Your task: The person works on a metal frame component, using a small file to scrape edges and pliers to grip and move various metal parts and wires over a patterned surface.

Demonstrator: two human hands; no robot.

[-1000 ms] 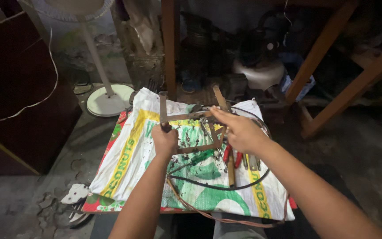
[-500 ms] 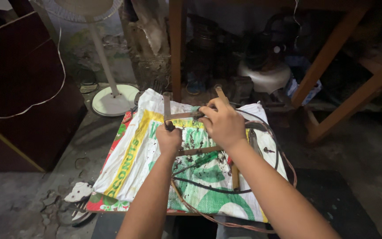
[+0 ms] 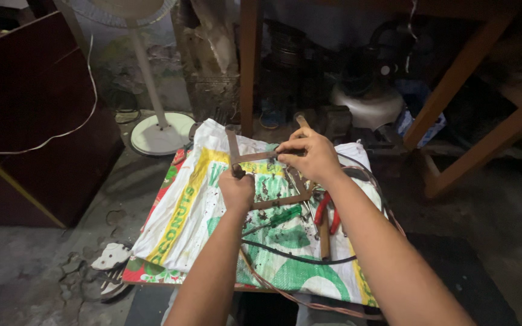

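Note:
A rusty brown metal frame (image 3: 276, 201) of flat bars lies over a white, green and yellow woven sack (image 3: 197, 208) spread on a low board. My left hand (image 3: 238, 190) is closed around the frame's left upright bar. My right hand (image 3: 309, 155) pinches the frame's top crossbar near its right end. Under the right forearm lie red-handled pliers (image 3: 323, 208), a green-handled screwdriver (image 3: 280, 217) and a wooden-handled tool (image 3: 324, 236). A black cable (image 3: 297, 259) curves across the sack.
A white pedestal fan base (image 3: 163, 133) with its pole stands at the back left. A dark wooden cabinet (image 3: 31, 115) fills the left side. Wooden table legs (image 3: 454, 78), a white pot (image 3: 367, 107) and clutter sit behind. A sandal (image 3: 110, 259) lies on the cracked floor.
The camera has shifted, so the sack sits more to the centre. My right hand has moved left along the top bar. My left hand keeps its grip on the upright bar.

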